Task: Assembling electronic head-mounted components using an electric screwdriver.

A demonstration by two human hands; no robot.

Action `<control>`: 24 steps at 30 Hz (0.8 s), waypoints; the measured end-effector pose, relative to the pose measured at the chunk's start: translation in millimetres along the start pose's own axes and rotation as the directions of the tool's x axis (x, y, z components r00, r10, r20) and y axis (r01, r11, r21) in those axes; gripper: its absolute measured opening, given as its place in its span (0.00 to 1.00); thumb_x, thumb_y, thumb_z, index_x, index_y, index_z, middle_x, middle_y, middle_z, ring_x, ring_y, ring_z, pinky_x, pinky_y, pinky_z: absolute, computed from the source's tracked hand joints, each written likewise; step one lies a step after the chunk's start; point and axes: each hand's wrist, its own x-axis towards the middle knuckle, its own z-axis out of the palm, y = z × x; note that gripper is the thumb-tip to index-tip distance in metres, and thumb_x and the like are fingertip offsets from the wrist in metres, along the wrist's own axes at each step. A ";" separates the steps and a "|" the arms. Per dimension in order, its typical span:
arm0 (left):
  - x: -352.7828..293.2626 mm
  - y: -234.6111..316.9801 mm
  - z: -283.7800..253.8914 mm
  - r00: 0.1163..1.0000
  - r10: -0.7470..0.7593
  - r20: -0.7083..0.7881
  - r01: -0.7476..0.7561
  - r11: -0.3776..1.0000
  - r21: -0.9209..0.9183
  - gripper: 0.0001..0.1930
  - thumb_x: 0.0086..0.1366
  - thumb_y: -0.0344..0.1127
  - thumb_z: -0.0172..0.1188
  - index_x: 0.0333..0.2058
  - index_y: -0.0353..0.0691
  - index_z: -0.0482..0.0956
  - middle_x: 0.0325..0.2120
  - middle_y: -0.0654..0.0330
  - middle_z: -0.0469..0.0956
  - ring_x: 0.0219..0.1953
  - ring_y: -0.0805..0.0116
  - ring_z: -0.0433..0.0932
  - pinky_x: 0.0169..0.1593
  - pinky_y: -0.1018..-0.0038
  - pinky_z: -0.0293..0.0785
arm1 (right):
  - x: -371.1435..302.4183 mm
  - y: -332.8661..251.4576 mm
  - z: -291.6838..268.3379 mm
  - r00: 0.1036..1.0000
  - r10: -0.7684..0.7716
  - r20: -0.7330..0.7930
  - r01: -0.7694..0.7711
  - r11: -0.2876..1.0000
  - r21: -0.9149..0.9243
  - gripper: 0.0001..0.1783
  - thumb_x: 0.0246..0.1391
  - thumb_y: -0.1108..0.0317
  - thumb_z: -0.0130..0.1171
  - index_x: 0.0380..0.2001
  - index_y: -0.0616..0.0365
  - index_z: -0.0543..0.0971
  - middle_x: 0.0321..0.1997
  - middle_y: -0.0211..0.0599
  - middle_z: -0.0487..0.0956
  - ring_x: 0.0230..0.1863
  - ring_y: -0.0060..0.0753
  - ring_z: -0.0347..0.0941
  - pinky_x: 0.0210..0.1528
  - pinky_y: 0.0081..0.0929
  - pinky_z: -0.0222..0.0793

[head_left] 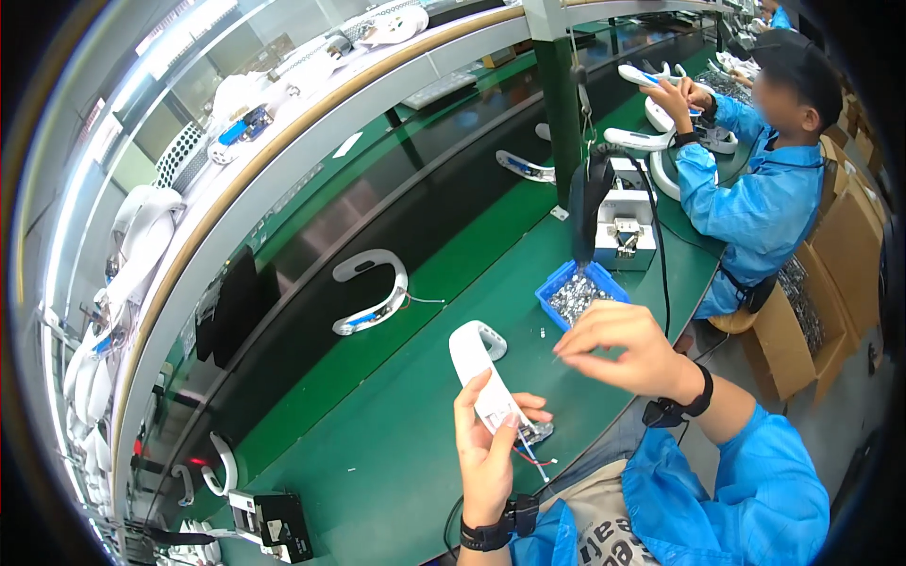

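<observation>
Left grip (484, 453): was closed around the white curved part (475, 363), with the thumb across its lower end and the fingers along its edges and behind it.
Right grip (630, 349): was narrow, thumb and forefinger tips almost meeting; whether something small and thin sat between them could not be told.
Part's place: was over the table (415, 443), left of the blue bin (545, 300) and on the person's side of it.
Long axis: ran aslant, the hooked end nearer the bin, the lower end farther from it and toward the person's body.
Open end: showed a small metallic assembly (537, 433), with loose wires (538, 465) hanging on the side away from the bin.
Nearer hand: was the left, touching the part; the right was apart from it, in front of the bin's near edge, its fingertips pointing left.
Bin's contents: were many small metal pieces (573, 297); a few pale bits (543, 332) lay just outside its near left side.
</observation>
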 end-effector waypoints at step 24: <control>-4.1 4.4 18.2 0.998 0.023 -0.059 -0.019 0.998 0.062 0.19 0.83 0.36 0.43 0.67 0.39 0.63 0.42 0.52 0.80 0.40 0.67 0.83 0.46 0.69 0.82 | 3.5 -19.9 15.9 0.955 -0.272 -0.116 0.225 0.923 -0.312 0.16 0.44 0.82 0.65 0.40 0.63 0.85 0.46 0.41 0.86 0.50 0.44 0.81 0.48 0.40 0.77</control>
